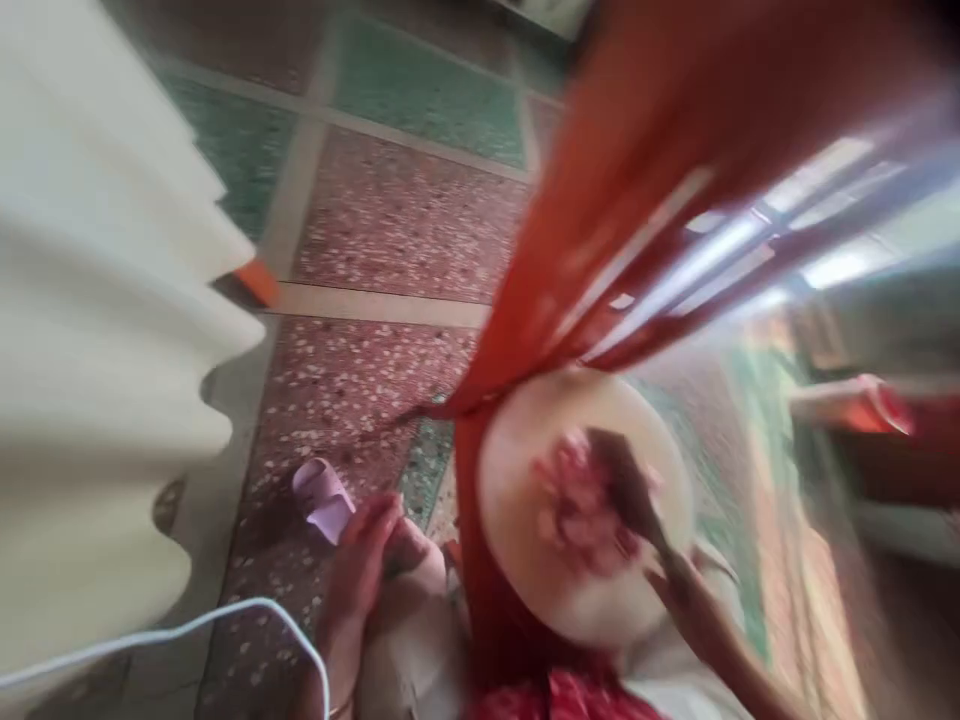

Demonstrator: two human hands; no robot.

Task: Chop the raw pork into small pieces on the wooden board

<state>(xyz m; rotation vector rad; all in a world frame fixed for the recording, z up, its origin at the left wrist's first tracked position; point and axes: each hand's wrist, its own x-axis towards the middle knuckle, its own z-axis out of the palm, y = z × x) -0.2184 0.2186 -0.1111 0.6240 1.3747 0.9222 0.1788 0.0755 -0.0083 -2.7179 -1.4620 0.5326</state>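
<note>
The view is blurred by motion. A round cream cutting board [525, 560] lies low in the middle with a heap of pink chopped pieces [570, 505] on it. My right hand [679, 585] comes in from the lower right and grips a dark-bladed knife [622, 485] whose blade lies over the pink heap. My left hand [360, 570] rests flat on my bent knee [412, 620] at the board's left and holds nothing. An orange-red scarf [600, 200] hangs down from the top right to the board's left edge.
A pale pleated cloth [97, 350] fills the left side. A white cable [225, 625] curves across the lower left. A lilac slipper [324, 497] lies on the speckled red and green tiled floor [390, 220]. Blurred furniture stands at the right.
</note>
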